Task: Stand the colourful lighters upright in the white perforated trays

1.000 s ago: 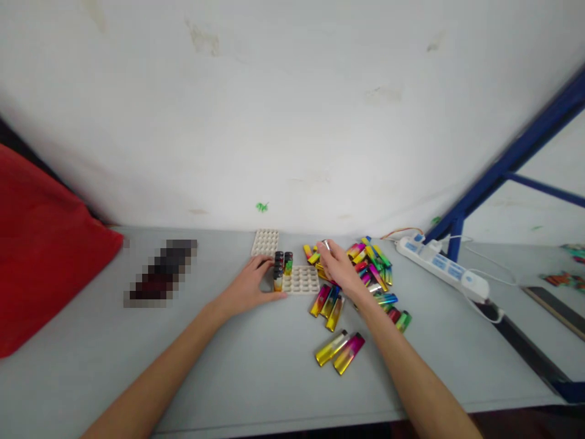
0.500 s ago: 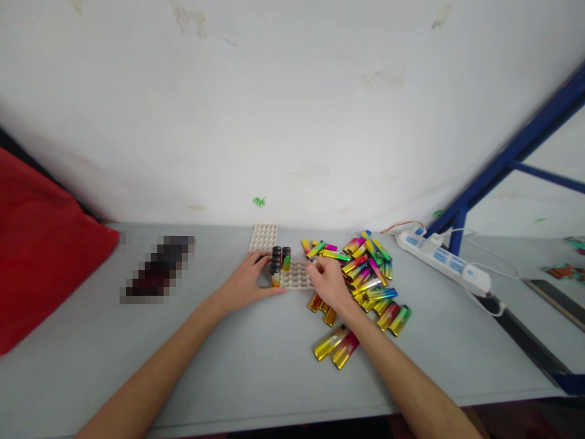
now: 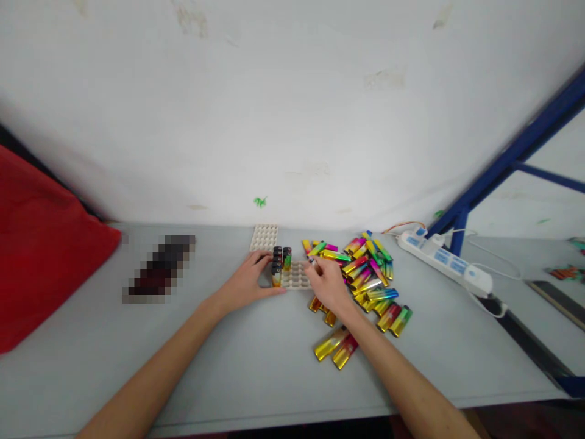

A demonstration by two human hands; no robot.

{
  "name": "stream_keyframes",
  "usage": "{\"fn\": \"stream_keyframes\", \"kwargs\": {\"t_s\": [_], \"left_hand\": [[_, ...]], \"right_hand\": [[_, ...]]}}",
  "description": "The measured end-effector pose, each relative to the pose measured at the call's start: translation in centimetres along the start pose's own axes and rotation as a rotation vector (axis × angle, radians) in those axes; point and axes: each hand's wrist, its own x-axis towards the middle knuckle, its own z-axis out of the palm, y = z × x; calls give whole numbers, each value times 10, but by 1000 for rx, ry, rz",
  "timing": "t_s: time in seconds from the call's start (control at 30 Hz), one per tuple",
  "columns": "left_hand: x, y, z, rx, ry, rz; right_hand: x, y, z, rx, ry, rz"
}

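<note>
My left hand (image 3: 247, 277) is curled round the left end of a white tray with rows of holes (image 3: 297, 281). Its thumb lies along the tray's front edge and the fingers reach behind. Several lighters with black tops (image 3: 276, 274) stand upright in the holes at that end, one of them green and gold (image 3: 287, 261). Over the right end, my right hand (image 3: 329, 281) is closed in a pinch on a lighter (image 3: 312, 261). Only its pale tip shows past the fingers. Beside this hand lies a heap of shiny, many-coloured lighters (image 3: 365, 268).
Behind the tray, a second white holed tray (image 3: 264, 236) rests near the wall. A white power strip (image 3: 443, 262) with cables lies to the right, by a blue metal frame (image 3: 461, 210). On the left are a red cloth (image 3: 50, 244) and a pixelated dark object (image 3: 159, 268).
My right hand has shifted slightly left over the tray and turned a little, so more of the lighter's tip shows. My left hand keeps its place.
</note>
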Motion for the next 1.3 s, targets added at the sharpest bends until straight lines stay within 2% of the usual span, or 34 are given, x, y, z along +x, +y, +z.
{"fn": "stream_keyframes", "kwargs": {"t_s": [0.17, 0.37, 0.6, 0.77, 0.93, 1.0, 1.13, 1.3], "left_hand": [[0, 1, -1, -22, 5, 11], [0, 4, -2, -53, 10, 10], [-1, 6, -2, -42, 3, 7], [0, 5, -1, -47, 1, 18], [0, 3, 0, -42, -2, 16], [-1, 2, -1, -35, -4, 14], [-1, 1, -2, -20, -4, 7], [0, 3, -4, -21, -5, -12]], "right_hand": [[0, 2, 0, -15, -12, -83], [1, 5, -2, -109, -47, -282], [2, 16, 1, -148, -133, -189], [3, 21, 6, -240, -247, -273], [5, 17, 12, -502, -228, -306], [5, 15, 13, -520, -237, -308], [8, 19, -1, -417, -210, -317], [21, 52, -46, -469, -18, -236]]}}
